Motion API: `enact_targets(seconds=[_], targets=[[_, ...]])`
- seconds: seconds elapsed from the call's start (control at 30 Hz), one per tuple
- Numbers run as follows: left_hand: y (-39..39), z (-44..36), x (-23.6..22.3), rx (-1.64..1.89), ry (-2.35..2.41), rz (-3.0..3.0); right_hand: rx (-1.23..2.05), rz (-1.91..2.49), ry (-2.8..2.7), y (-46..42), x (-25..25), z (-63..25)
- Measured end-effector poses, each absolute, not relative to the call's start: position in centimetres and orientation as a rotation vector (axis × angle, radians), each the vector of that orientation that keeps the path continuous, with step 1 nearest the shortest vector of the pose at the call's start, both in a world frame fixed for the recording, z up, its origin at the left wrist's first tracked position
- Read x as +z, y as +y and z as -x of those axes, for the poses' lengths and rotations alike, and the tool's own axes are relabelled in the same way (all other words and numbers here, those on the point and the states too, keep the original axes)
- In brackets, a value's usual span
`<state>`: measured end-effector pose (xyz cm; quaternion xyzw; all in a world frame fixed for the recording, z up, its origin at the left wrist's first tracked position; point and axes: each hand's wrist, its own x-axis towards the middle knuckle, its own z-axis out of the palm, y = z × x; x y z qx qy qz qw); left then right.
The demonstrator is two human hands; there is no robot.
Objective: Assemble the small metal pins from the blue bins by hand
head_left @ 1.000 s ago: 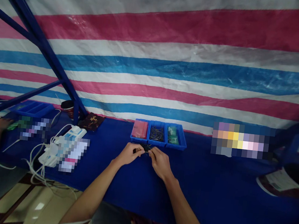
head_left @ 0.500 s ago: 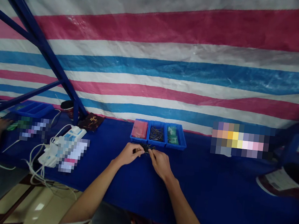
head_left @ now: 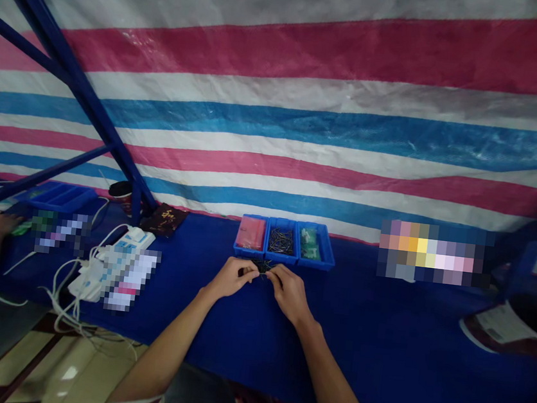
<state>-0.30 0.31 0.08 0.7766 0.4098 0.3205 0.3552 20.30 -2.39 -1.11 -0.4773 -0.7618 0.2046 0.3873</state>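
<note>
Grip of left hand (head_left: 230,279) and right hand (head_left: 289,289): pinched close, cannot tell on what; could scatter thin dark bits (head_left: 262,265) at twelve o'clock by bumping.

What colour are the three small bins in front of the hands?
The bins are blue, best seen in the head view.

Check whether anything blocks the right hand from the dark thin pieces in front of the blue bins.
Nothing visible stands between the right hand and the dark thin pieces; it is right beside them. The left hand is opposite, the blue bins behind.
</note>
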Motion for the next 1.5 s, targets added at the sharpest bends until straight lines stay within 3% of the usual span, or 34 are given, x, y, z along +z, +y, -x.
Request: enact_targets(seconds=[0.5,0.87,1.0,1.2,1.5], targets=[[0.3,0.3,0.2,0.865,1.082,-1.973,0.525,1.105,-1.795,-2.0,-0.8,-20.9],[0.8,0.9,-0.8,1.052,1.294,-1.943,0.27,1.406,-1.385,-0.5,0.6,-21.8],[1.0,1.5,-0.9,1.02,1.376,-2.026,0.288,1.545,-1.519,0.5,1.2,-21.3],[1.1,2.1,-0.7,1.014,1.373,-2.028,0.366,1.298,-1.905,-1.1,-0.6,-21.0],[1.0,2.2,-0.4,0.949,1.319,-2.053,0.303,1.436,-2.096,-1.6,-2.5,-21.2]])
